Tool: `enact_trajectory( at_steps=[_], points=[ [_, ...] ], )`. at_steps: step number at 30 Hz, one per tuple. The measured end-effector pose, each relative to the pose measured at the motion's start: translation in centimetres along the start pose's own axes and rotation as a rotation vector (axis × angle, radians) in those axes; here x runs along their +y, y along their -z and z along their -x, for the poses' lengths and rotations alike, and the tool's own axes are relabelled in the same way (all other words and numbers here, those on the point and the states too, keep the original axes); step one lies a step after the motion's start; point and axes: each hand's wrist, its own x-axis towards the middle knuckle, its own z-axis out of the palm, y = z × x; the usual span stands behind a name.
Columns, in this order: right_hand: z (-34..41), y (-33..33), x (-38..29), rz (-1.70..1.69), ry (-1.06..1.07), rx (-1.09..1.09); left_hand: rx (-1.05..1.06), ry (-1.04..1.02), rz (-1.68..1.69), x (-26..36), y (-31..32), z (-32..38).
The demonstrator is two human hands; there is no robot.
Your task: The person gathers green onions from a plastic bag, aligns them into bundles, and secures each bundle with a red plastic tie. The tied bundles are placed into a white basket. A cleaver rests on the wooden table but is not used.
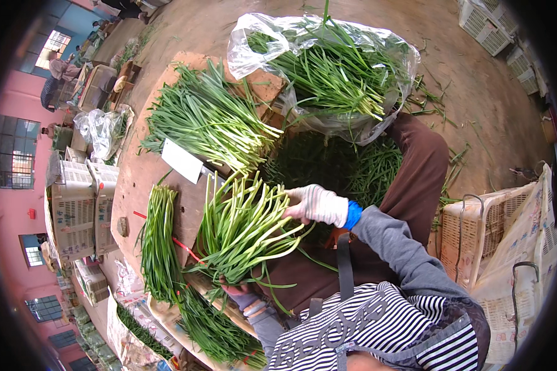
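Observation:
A loose bunch of garlic chives [246, 227] lies across the near edge of a wooden board, its pale stalk ends fanned out. My left hand [239, 293], gloved, grips the leafy lower end of this bunch, which partly hides the fingers. At its right side, my right hand [318, 206] in a striped knit glove has its fingertips closed on some stalk ends. Left of the loose bunch lies a neater bundle of chives [158, 241], with a red tie [188, 250] beside it. A larger pile of chives [213, 120] rests farther up the board.
A clear plastic bag of chives [325, 69] stands beyond the board [130, 199]. A white card [182, 160] lies by the pile. Tied chives [213, 324] lie lower left. Plastic crates [473, 236] stand right, others [76, 208] left. A person [62, 69] is in the background.

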Motion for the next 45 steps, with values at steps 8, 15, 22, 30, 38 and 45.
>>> enact_trajectory(
  at_steps=[8, 15, 22, 30, 38, 45],
  points=[
    [0.5, 0.2, -0.2, 0.039, -0.004, 0.069, 0.095, 0.137, 0.418, -1.1, 0.5, 0.2],
    [4.2, 6.7, -3.9, 0.357, -0.186, 0.336, 0.160, 0.006, 0.243, -0.4, 0.1, -0.4],
    [0.8, 0.3, -10.0, 0.915, 0.180, 0.013, 0.113, 0.275, 0.977, 3.2, -1.2, -1.8],
    [-4.2, -3.3, -7.7, 1.114, 0.251, 0.113, 0.372, 0.416, 1.252, 5.3, -1.3, -1.2],
    [-2.0, 5.1, -4.3, 1.253, 0.020, 0.346, 0.291, 0.155, 0.424, 9.9, -1.7, -3.0],
    [5.5, 12.8, 2.5, 1.722, -0.002, 0.391, 0.342, 0.240, 0.593, 10.9, 1.5, -3.2]
  ],
)
